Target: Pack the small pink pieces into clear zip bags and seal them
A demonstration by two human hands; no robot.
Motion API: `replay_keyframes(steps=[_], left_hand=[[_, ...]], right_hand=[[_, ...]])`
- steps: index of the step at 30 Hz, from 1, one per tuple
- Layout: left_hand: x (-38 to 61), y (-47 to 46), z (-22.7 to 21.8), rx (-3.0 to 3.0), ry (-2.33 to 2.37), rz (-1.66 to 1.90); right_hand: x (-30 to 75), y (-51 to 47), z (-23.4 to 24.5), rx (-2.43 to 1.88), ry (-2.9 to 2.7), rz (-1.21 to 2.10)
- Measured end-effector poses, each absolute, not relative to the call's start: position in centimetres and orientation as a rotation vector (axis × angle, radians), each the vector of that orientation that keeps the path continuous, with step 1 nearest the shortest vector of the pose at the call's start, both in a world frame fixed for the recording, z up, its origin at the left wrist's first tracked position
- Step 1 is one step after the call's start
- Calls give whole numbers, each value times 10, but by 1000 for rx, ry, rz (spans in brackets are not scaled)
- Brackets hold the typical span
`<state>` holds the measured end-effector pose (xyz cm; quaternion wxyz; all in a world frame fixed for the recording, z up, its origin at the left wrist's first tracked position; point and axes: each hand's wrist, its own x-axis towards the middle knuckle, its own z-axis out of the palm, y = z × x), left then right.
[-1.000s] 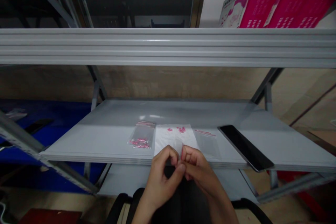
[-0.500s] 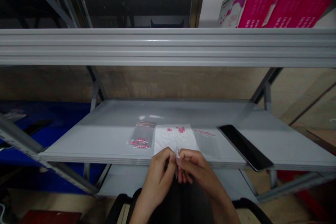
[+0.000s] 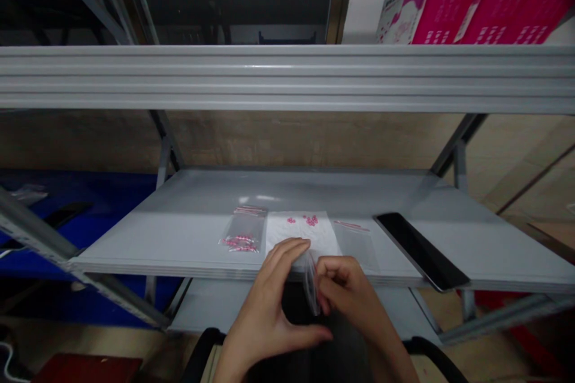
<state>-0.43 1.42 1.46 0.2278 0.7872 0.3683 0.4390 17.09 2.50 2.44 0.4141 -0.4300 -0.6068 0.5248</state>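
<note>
Clear bag [image 3: 310, 290], pinched in right hand [image 3: 348, 287] at near edge of bench [image 3: 153, 242]; left hand [image 3: 269, 308], spread beside it; apparently finished, left: filled bags [image 3: 245, 233]; apparently outstanding: loose pink pieces [image 3: 311, 221] on white sheet [image 3: 282, 234].

On the shelf [image 3: 287, 185], left to right: bags [image 3: 246, 226], small pieces [image 3: 311, 221] on paper [image 3: 279, 233], another bag [image 3: 358, 246], tablet [image 3: 417, 246].

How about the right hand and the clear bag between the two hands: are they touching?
Touching. The head view shows it: the right hand has its curled fingers against the edge of the clear bag, with no gap visible there.
</note>
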Motion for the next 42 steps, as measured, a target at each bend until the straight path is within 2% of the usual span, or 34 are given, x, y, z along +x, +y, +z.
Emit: replay_keyframes(steps=[4,10,16,23,30,34,39,42], left_hand=[[2,16,10,2063,1051,1277],[12,22,2,1851,1193,1403],[27,31,-23,1799,1408,1526],[42,35,-36,1865,1604,1667],[41,35,-33,1807,1609,1661],[42,35,-33,1743,1619,1665],[41,36,-32,1706,1611,1652],[41,36,-31,1682,1595,1644]], right_hand=[[174,30,25,-1084,-1554,1367],[178,47,22,-1233,-1694,1156],[181,103,19,-1579,-1861,401],[164,151,12,-1638,-1941,134],[165,156,8,-1548,-1975,234],[174,134,26,-1370,-2015,451],[186,99,49,-977,-1996,896],[182,101,45,-1063,-1947,857]])
